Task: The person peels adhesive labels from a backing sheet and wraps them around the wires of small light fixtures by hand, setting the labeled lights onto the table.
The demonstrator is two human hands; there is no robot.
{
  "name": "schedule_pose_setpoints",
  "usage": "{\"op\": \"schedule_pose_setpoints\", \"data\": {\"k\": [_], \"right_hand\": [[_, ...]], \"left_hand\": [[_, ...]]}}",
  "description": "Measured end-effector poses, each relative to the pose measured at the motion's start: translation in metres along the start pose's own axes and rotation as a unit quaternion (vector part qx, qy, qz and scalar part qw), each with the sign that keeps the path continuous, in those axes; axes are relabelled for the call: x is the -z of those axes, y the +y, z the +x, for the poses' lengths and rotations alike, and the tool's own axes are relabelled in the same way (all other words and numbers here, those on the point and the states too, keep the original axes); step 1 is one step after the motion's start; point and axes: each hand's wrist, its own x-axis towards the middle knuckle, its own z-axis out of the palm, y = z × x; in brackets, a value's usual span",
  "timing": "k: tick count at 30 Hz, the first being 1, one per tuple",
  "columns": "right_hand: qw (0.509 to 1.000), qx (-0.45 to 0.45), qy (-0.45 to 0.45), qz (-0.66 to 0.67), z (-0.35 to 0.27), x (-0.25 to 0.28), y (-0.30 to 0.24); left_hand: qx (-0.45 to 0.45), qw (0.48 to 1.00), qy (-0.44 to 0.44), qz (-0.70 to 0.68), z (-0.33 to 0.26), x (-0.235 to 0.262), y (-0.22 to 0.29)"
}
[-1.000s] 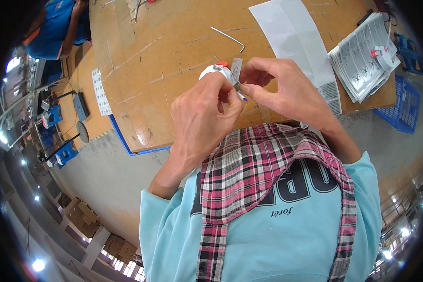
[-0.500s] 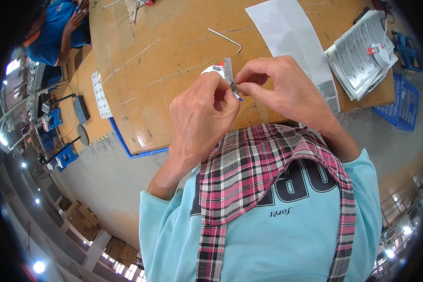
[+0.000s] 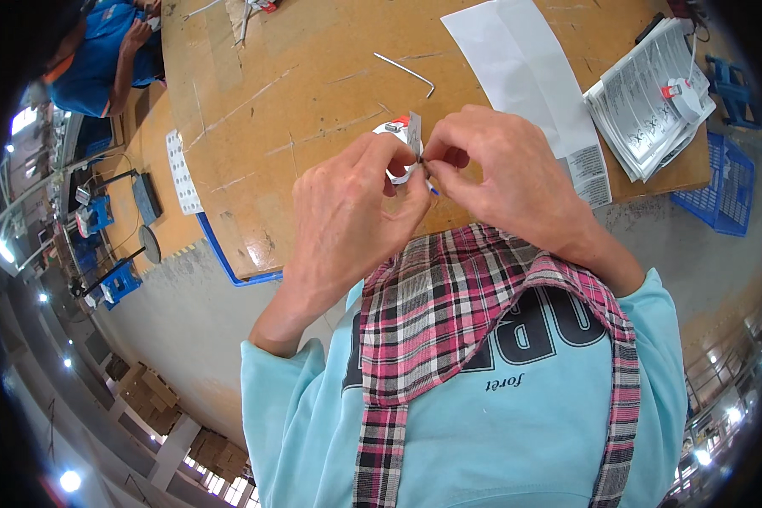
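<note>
My left hand (image 3: 347, 203) and my right hand (image 3: 508, 173) meet over the near part of the table. Both are closed, thumb against finger, at the lower end of a thin grey strip (image 3: 415, 131) that stands up between them. Just behind the left fingertips is a white round object (image 3: 394, 129) with a red patch, partly covered by that hand. A small blue tip (image 3: 433, 190) shows below the fingers; what it belongs to is hidden.
A bent metal rod (image 3: 406, 72) lies on the wooden table (image 3: 262, 195) beyond my hands. To the right are a long white sheet (image 3: 516, 68) and stacked printed sheets (image 3: 635, 110) bearing another white round piece (image 3: 688, 103). A person in blue (image 3: 93, 63) sits far left.
My left hand has shifted slightly left and my right hand slightly down. The strip sits a little lower, and more of the white round object shows.
</note>
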Motion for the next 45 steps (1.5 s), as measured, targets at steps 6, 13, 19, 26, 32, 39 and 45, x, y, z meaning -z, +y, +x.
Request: {"op": "schedule_pose_setpoints", "data": {"k": [6,13,19,26,32,39,45], "right_hand": [[0.999,0.03,0.015,-0.004,-0.002,-0.002,-0.004],[0.995,-0.043,-0.021,0.086,-0.003,0.0,0.002],[0.998,-0.015,-0.004,0.066,0.001,0.003,0.005],[0.999,0.021,0.03,-0.018,0.003,0.003,0.005],[0.997,-0.048,0.014,0.065,0.001,0.002,0.004],[0.999,-0.007,0.044,0.028,0.0,0.003,0.004],[0.997,0.051,0.05,-0.015,-0.003,0.0,-0.002]], "left_hand": [[-0.013,0.998,-0.023,0.06,0.001,0.005,0.002],[0.061,0.995,0.019,-0.073,-0.005,-0.003,-0.002],[0.054,0.998,-0.006,-0.03,-0.003,-0.004,0.001],[0.039,0.999,0.007,-0.028,-0.001,-0.01,0.002],[0.027,0.998,0.04,-0.041,-0.003,-0.011,0.0],[0.0,0.998,0.024,-0.056,0.003,-0.001,0.003],[-0.004,0.999,-0.01,0.042,0.006,0.001,0.002]]}}
